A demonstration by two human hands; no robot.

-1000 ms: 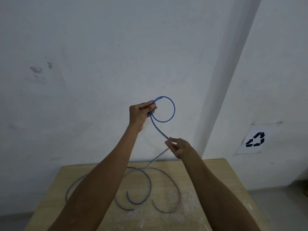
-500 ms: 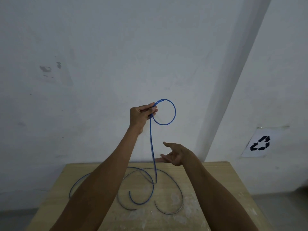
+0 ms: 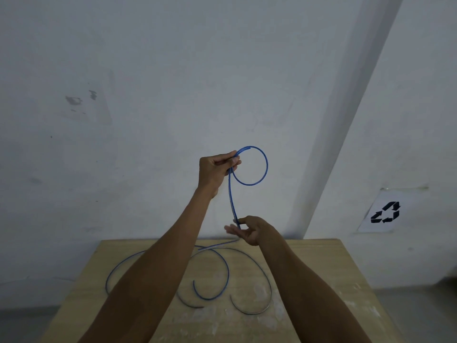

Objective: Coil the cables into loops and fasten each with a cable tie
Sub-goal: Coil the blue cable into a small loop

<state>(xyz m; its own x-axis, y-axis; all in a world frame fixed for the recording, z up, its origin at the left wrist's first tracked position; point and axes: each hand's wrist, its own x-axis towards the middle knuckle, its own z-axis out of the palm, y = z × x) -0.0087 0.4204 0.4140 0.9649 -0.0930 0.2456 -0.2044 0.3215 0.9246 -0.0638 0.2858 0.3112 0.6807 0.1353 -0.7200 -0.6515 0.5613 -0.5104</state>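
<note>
Cable loop point(image 3: 267, 167) at frame centre.
Your left hand point(image 3: 215, 169) pinches it; your right hand point(image 3: 249, 231) cups the strand below in loose fingers point(image 3: 231, 229), grip unclear.

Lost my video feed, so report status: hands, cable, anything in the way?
Left hand pinches one raised loop of blue cable. Right hand at the strand below, grip unclear. Rest loose on table; nothing blocking.
</note>
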